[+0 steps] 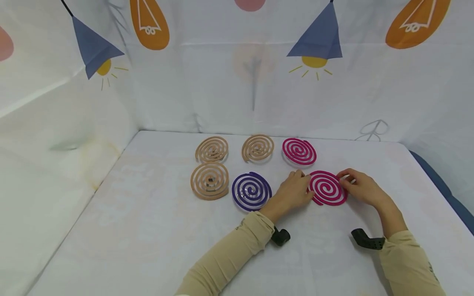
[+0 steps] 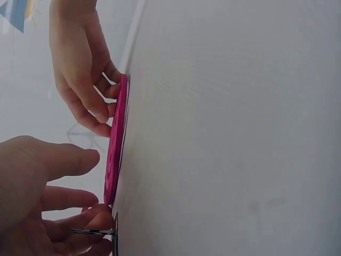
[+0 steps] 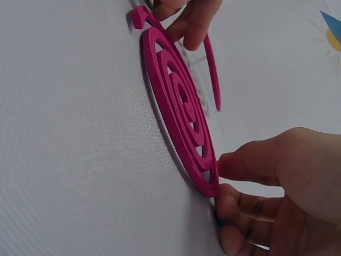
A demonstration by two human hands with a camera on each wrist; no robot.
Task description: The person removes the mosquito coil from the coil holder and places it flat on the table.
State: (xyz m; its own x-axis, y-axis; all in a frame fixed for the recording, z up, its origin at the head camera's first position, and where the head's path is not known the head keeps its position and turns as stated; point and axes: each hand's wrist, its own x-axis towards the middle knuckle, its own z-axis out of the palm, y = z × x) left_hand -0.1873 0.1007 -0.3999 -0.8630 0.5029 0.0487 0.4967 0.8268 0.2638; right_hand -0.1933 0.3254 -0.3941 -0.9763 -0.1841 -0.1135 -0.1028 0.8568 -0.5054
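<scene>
Lying on the table (image 1: 318, 263), the nearer pink coil (image 1: 327, 188) sits between the loose-fingered left hand (image 1: 291, 191), at its left edge, and the right hand (image 1: 362, 187), pinching its right rim.

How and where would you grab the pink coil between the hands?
Probably pinch the pink coil by its outer rim, from left and right at once: it lies low and flat, and its thin turns have gaps between them, so one side alone might let it sag.
</scene>
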